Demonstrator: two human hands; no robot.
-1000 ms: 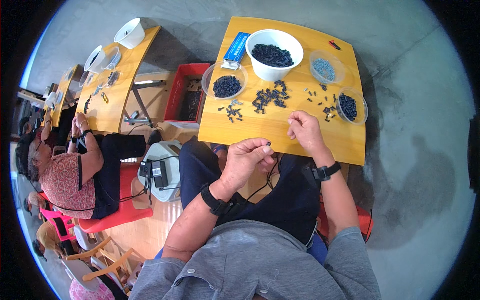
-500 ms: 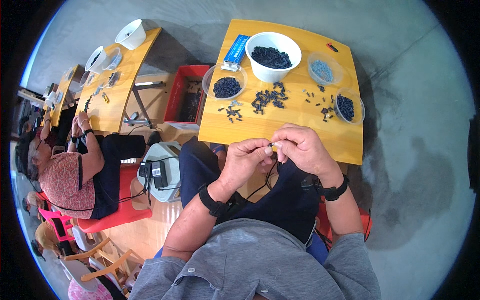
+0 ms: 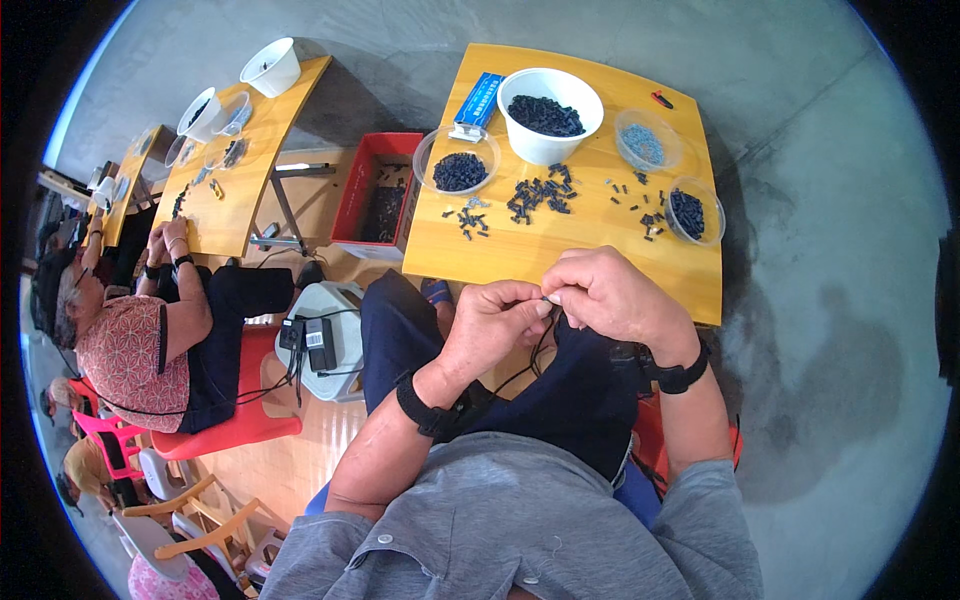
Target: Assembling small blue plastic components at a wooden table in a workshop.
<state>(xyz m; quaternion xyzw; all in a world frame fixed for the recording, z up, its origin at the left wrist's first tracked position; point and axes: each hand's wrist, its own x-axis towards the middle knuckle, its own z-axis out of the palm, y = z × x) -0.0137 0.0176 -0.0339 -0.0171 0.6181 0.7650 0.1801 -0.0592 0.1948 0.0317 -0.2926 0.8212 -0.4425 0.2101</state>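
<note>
Black piece [image 3: 548, 298] caught where two hands meet

The black piece sits directly between the fingertips of the left hand [image 3: 490, 325] and the right hand [image 3: 612, 295], so neither hand is nearer: the left meets it from the left side, the right from the right. Only a dark speck of it shows among the fingers, and which way its long axis runs cannot be told. In the view it lies by the near edge of the table [image 3: 620, 260], toward the person's lap; its height against the tabletop is unclear.

Each grip is a closed thumb-and-forefinger pinch, with no gap showing. Both appear to grasp the black piece, the left at one side and the right at the other, their tips touching or nearly so; the other fingers curl in.

Beyond the hands, a loose scatter of black pieces [image 3: 538, 196] lies on the table, in front of a white tub [image 3: 545, 150]. Both hands are well apart from these.
</note>
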